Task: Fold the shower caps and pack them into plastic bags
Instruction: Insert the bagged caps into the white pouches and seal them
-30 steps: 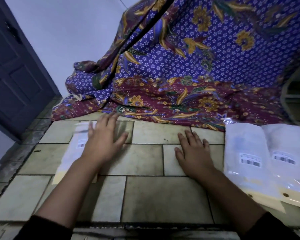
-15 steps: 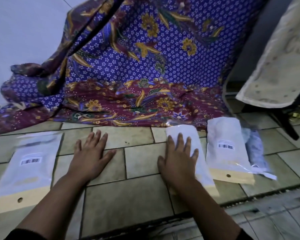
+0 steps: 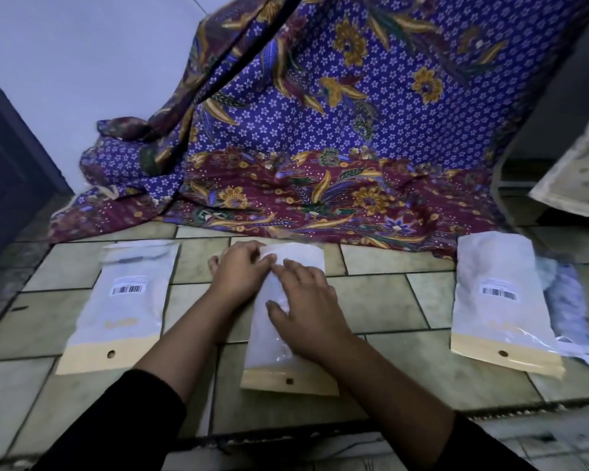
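A white plastic bag (image 3: 303, 263) with a cream header strip and punched hole lies on the floor tiles in front of me, filled and flat. My left hand (image 3: 240, 273) is at its far left corner, fingers bent, and pinches the bag's edge. My right hand (image 3: 306, 314) lies flat on the middle of the same bag and presses it down. A second filled bag (image 3: 123, 307) with a barcode label lies to the left. A third (image 3: 500, 300) lies to the right. Beside that one is a crumpled, translucent shower cap (image 3: 570, 300).
A purple and maroon batik cloth (image 3: 320, 147) hangs at the back and spills onto the tiles behind the bags. A dark door (image 3: 4, 171) stands at the left. A pale, stained fabric (image 3: 578, 178) hangs at the right edge. A step edge (image 3: 286, 433) runs across near me.
The view swung left and right between frames. My right hand dragged one bag from the right pile to the middle. My left hand moved from the bare tiles onto that bag's far corner.
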